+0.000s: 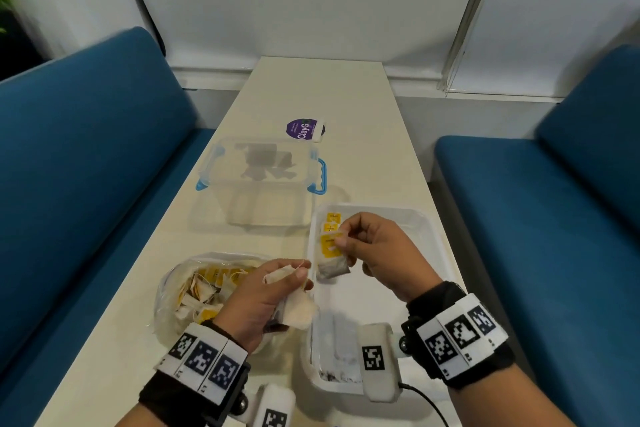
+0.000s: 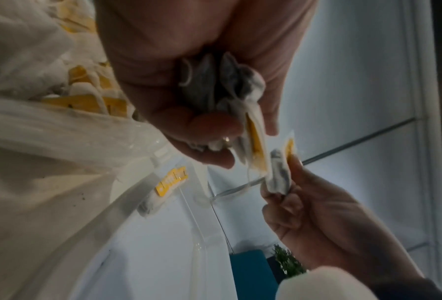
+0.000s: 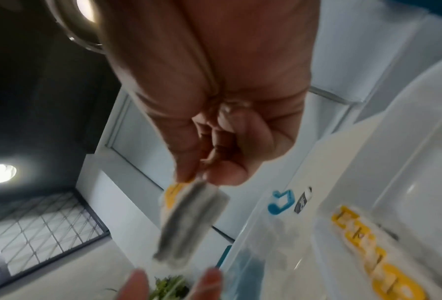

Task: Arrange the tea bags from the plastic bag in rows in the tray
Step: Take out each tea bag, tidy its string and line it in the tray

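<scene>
My right hand (image 1: 349,239) pinches one tea bag (image 1: 331,262) by its yellow-tagged top; it hangs over the left side of the white tray (image 1: 429,246). The same tea bag (image 3: 191,223) dangles below my right fingers in the right wrist view. Two tea bags with yellow tags (image 1: 331,222) lie in a row at the tray's far left. My left hand (image 1: 277,288) grips a bunch of tea bags (image 1: 298,308) between the tray and the clear plastic bag (image 1: 194,291), which holds several more. The bunch (image 2: 222,91) is clenched in the left palm.
A clear lidded box with blue clips (image 1: 259,177) stands beyond the bag and tray. A purple round sticker (image 1: 303,128) lies farther back on the narrow cream table (image 1: 363,149). Blue seats (image 1: 86,166) flank the table on both sides.
</scene>
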`<state>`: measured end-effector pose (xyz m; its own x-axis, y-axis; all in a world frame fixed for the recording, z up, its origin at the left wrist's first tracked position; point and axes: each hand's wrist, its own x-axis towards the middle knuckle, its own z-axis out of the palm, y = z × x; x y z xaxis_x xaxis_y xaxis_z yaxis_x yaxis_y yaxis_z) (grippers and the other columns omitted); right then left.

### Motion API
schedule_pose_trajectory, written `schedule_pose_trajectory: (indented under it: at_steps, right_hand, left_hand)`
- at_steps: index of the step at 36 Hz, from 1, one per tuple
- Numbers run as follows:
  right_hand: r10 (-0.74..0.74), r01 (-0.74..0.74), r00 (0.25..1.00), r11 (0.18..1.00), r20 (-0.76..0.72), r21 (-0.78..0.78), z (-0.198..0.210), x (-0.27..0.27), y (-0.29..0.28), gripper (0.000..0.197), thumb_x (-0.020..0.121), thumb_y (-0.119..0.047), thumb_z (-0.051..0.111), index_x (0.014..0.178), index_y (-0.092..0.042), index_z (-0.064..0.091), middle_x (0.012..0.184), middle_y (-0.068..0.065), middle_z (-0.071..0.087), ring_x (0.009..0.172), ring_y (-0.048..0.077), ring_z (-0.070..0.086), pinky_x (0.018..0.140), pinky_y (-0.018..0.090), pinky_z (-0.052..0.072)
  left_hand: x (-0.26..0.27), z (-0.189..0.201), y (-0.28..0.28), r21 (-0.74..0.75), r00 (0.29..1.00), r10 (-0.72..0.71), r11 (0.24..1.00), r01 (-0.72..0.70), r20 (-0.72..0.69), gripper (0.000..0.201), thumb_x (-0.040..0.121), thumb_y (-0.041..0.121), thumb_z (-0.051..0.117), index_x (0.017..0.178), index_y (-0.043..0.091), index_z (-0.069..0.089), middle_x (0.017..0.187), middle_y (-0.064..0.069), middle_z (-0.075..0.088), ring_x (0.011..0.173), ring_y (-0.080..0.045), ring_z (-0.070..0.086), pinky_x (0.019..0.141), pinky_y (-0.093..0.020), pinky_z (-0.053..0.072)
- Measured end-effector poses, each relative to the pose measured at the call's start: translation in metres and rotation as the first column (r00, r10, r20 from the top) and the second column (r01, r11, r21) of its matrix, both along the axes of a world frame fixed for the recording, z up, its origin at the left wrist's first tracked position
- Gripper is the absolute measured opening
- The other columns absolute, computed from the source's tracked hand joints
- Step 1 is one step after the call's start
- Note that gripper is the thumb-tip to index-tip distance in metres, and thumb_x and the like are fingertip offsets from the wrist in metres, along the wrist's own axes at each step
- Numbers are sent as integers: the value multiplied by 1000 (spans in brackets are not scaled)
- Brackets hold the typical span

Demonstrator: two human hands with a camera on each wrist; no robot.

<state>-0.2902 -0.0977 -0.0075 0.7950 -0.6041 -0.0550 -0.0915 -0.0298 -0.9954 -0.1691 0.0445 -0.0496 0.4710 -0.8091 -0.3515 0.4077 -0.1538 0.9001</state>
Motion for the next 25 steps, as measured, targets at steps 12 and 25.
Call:
schedule_pose_trajectory:
  at_steps: [12,25]
  right_hand:
    - [3,4,990,999,-138,52,-7,8,10,13,85,-13,67,86,-12,54,67,4,55,52,8,52,40,14,33]
    - [85,-51,977,984,-196,170,-8,3,9,42,69,10,74,94,-9,47,68,10,62,59,23,64,45,27,48]
  left_hand:
    - [-8,4,-6,41,994,-75,997,72,76,22,60,31,74,74,14,70,72,-6,65,62,-20,57,59,-30,45]
    - [-4,-3,-8,74,998,-45,996,41,52,17,61,29,70,68,13,69,64,-3,60,59,-19,53,56,-26,43]
